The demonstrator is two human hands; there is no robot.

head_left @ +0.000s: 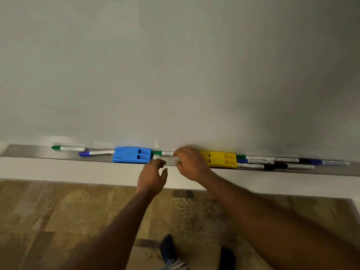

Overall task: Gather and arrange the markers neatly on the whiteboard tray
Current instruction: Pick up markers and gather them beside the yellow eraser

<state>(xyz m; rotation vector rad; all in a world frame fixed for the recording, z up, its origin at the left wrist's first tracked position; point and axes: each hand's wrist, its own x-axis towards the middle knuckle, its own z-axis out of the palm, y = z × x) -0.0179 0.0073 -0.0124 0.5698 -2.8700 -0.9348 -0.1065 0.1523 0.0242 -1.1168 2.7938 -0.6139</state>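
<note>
A grey whiteboard tray (29, 152) runs across the view. On its left lie a green-capped marker (68, 148) and a blue-capped marker (95, 153). A third marker, green-capped (162, 153), lies between the blue eraser (131, 154) and the yellow eraser (219, 159). My right hand (190, 164) rests over that marker's right end, fingers curled on it. My left hand (153, 175) hovers just in front of the tray with fingers apart, holding nothing. Several markers (272, 162) lie bunched right of the yellow eraser.
The whiteboard (175, 65) fills the upper view. A white ledge (58, 168) runs below the tray. Patterned floor (58, 221) and my feet (169, 250) show underneath.
</note>
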